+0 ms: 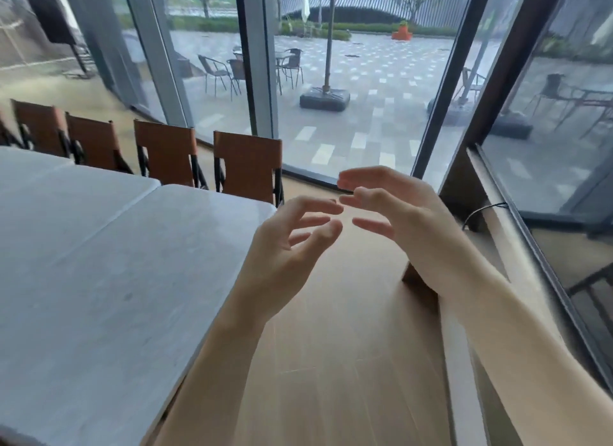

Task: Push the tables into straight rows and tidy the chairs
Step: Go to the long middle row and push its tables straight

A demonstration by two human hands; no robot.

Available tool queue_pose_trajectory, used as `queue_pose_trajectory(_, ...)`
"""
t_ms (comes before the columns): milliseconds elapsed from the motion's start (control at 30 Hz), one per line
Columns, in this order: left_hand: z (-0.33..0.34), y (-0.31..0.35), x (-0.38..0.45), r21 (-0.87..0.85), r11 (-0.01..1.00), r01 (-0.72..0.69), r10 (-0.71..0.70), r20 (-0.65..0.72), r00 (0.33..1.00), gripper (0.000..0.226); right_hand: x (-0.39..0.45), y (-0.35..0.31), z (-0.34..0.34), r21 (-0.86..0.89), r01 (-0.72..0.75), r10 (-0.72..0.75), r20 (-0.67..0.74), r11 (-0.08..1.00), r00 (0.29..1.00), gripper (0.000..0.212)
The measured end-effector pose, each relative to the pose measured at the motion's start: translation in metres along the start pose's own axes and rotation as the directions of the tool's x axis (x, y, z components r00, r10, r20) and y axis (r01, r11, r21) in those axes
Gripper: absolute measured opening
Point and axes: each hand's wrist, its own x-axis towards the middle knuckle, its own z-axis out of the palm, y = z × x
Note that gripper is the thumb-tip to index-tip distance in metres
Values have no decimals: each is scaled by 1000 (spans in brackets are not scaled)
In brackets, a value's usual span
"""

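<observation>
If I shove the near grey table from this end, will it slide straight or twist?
The near table looks broad and stiff, so it would probably move as one piece. A push near its corner would likely swing it against the neighbouring table. The wooden floor looks smooth, so it may slide fairly easily. Both the left hand and right hand are free.

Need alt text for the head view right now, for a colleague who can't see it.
Both hands, left hand and right hand, are raised with relaxed fingers, holding nothing, beside the end of a grey table. Four brown chairs line its far side before glass walls facing a patio.
</observation>
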Motion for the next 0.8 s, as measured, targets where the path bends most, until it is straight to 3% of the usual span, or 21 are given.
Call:
queue_pose_trajectory(233, -16, -33, 59, 58, 991, 122, -103, -250, 963, 23, 96, 37, 10, 76, -1, -15, 200, 997, 980, 19)
queue_pose_trajectory(800, -79, -163, 306, 128, 961, 244, -149, -503, 851, 29, 406, 106, 22, 134, -24, -27, 363, 991, 932, 24)
